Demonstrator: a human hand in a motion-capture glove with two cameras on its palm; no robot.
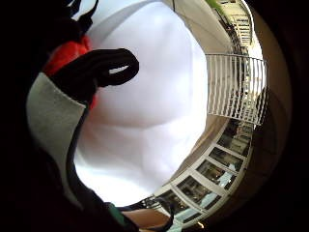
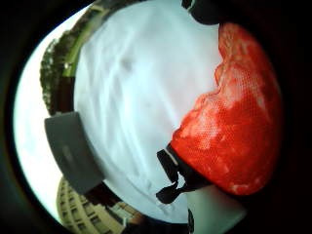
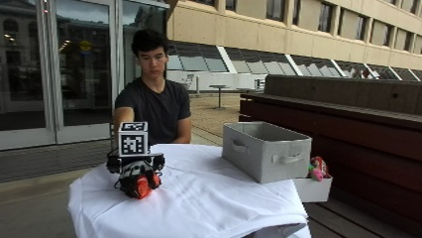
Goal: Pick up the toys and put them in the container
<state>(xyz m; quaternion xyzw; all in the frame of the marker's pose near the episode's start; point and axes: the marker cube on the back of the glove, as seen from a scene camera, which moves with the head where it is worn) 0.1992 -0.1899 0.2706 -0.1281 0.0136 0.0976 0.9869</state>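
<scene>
The gloved right hand (image 3: 136, 174) sits low on the white-clothed surface (image 3: 198, 208), well apart from the grey container (image 3: 265, 149), with its fingers curled round a red toy (image 3: 140, 187) that shows beneath the palm. In the thumb-side palm view the toy (image 2: 234, 126) fills much of the picture close to the palm, with the cloth behind it, so the toy appears gripped and at or just above the cloth. The step in hand looks like the lift and carry. To do it well, raise the toy straight off the cloth so the fabric does not drag, travel toward the container high enough to pass its near wall and handle, and let go only once the toy is over the opening. More toys (image 3: 318, 168) sit in a small white box just beyond the container.
</scene>
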